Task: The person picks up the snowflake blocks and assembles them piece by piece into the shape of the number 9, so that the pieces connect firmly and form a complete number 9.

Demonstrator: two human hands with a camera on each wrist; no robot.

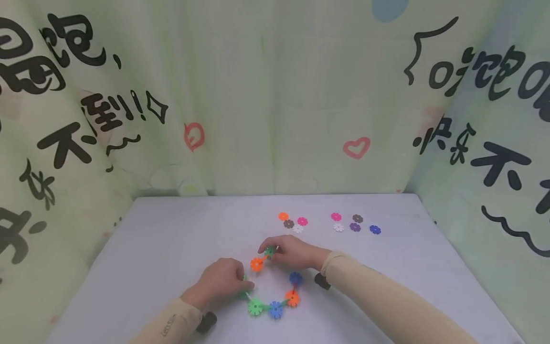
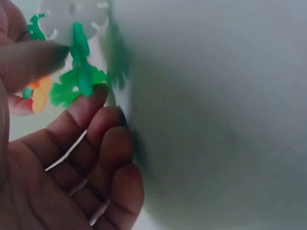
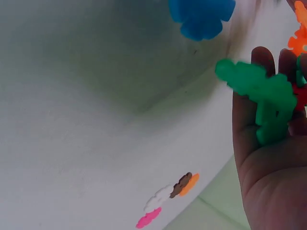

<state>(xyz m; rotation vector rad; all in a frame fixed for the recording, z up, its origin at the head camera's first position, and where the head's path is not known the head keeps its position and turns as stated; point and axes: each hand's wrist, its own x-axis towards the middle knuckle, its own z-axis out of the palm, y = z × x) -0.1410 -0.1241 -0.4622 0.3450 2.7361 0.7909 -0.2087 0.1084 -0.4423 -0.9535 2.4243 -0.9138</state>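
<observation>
A curved chain of notched plastic snowflake discs lies between the hands. In the head view it runs through a light green disc (image 1: 255, 307), a blue disc (image 1: 276, 310), an orange disc (image 1: 292, 298) and a dark blue disc (image 1: 295, 278). My left hand (image 1: 223, 282) pinches its left side, where the left wrist view shows a green disc (image 2: 82, 64) under a white disc (image 2: 53, 21). Farther back, my right hand (image 1: 296, 252) holds a green disc (image 3: 276, 98) linked near another orange disc (image 1: 257, 264). Some links are hidden by the fingers.
Loose discs lie toward the table's back: an orange disc (image 1: 283, 216), a pink disc (image 1: 302, 221), a white disc (image 1: 339, 227), a blue disc (image 1: 375, 230) and several others. The white table (image 1: 172, 224) meets a printed curtain (image 1: 275, 119) behind.
</observation>
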